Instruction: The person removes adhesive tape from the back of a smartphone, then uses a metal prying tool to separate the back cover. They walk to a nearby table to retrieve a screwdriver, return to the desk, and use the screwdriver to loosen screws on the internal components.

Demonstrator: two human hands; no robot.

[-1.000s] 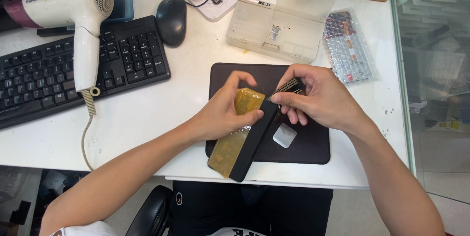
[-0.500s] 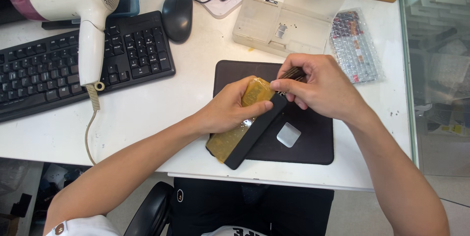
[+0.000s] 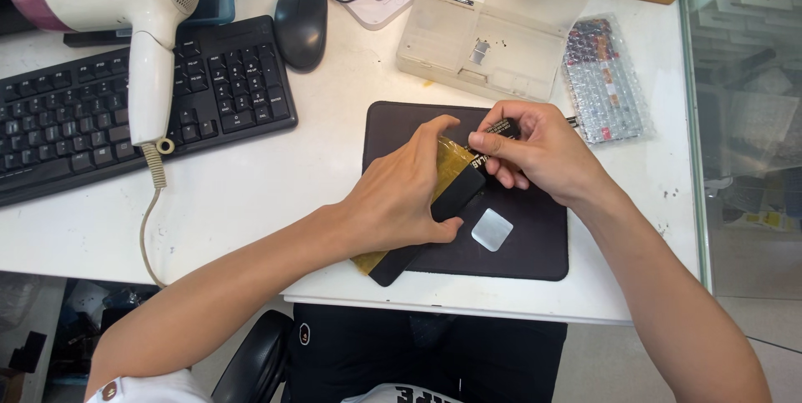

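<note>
Both hands worked a long black strip over the dark mat

The left hand [image 3: 401,194] clamped the black strip [image 3: 455,194] with its yellow film [image 3: 451,161] against the mat [image 3: 535,244], steadying it; right hand [image 3: 535,152] fingertips pinched its far end

Matt black strip [image 3: 455,196], glossy amber tape [image 3: 449,161], matt mat [image 3: 535,240]

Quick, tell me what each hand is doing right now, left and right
Left hand: closed on the flat black part with amber tape, pressing it onto the dark mat.
Right hand: pinching the upper end of the same part.
</note>
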